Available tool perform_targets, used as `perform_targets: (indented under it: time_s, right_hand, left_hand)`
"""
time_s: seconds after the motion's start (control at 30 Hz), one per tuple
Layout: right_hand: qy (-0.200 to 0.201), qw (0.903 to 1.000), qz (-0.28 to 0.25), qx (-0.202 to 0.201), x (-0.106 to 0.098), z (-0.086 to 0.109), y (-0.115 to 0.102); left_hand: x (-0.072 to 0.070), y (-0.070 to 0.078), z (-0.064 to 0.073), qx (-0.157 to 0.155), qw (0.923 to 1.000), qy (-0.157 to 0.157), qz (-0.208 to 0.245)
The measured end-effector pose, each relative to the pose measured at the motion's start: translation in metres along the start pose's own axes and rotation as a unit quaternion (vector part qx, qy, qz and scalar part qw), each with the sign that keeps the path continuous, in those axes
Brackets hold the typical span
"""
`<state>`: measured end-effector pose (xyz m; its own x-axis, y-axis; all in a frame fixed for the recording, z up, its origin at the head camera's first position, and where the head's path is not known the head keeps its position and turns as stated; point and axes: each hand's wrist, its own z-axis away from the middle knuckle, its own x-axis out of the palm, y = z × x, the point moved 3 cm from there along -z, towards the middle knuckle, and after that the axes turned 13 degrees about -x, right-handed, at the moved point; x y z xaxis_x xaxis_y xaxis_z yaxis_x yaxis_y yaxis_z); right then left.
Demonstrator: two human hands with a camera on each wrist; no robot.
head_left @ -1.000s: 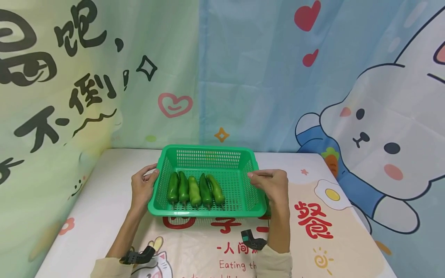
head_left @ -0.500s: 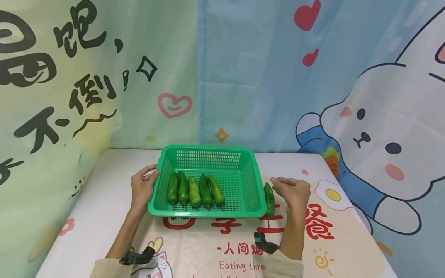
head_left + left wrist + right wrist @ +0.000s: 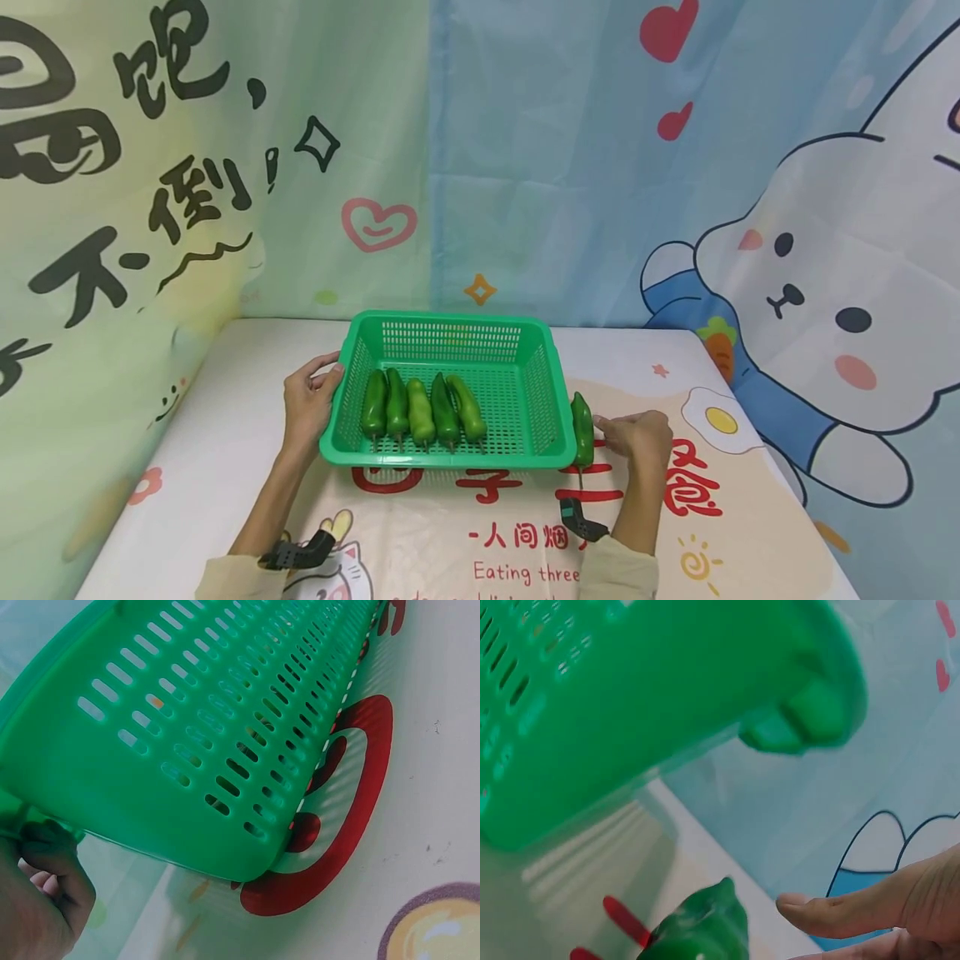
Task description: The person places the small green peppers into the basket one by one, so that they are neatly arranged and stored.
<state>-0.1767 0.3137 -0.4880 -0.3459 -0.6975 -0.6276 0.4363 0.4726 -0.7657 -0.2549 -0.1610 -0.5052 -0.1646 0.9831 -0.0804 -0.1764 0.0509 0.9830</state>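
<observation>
A green plastic basket (image 3: 450, 460) with slotted walls holds several green peppers (image 3: 422, 414) in a row on its left side. My left hand (image 3: 307, 404) grips the basket's left rim between thumb and fingers; the left wrist view has the fingers curled at that rim. One more green pepper (image 3: 582, 429) lies on the table just outside the basket's right wall, stem toward me. Beside it is my right hand (image 3: 641, 435), its fingertips right at the pepper's side. In the right wrist view the thumb (image 3: 855, 907) is extended, with a gap between it and the pepper.
A printed cloth (image 3: 525, 533) with red lettering covers the table. Behind the table's back edge hangs a curtain (image 3: 495, 167) with a cartoon rabbit and hearts. Black camera mounts (image 3: 300, 550) sit on both wrists.
My right hand has left the basket's right rim, moved right, then lowered beside the pepper on the table, which it had mostly covered before. The left hand and the basket have stayed in place.
</observation>
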Motion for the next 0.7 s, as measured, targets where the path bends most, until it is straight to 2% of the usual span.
perform_targets:
  time_s: [0.17, 0.4, 0.7]
  right_hand:
    - [-0.02, 0.9997, 0.015, 0.004, 0.006, -0.007, 0.01]
    - [-0.054, 0.9982, -0.017, -0.018, 0.016, -0.008, 0.007]
    - [-0.062, 0.9974, -0.035, -0.01, 0.022, -0.008, 0.006]
  left_hand:
    - [0.0, 0.001, -0.001, 0.003, 1.0, 0.004, -0.008]
    - [0.0, 0.001, 0.0, 0.006, 1.0, 0.0, -0.004]
    - [0.0, 0.0, 0.0, 0.01, 0.9999, 0.001, -0.003]
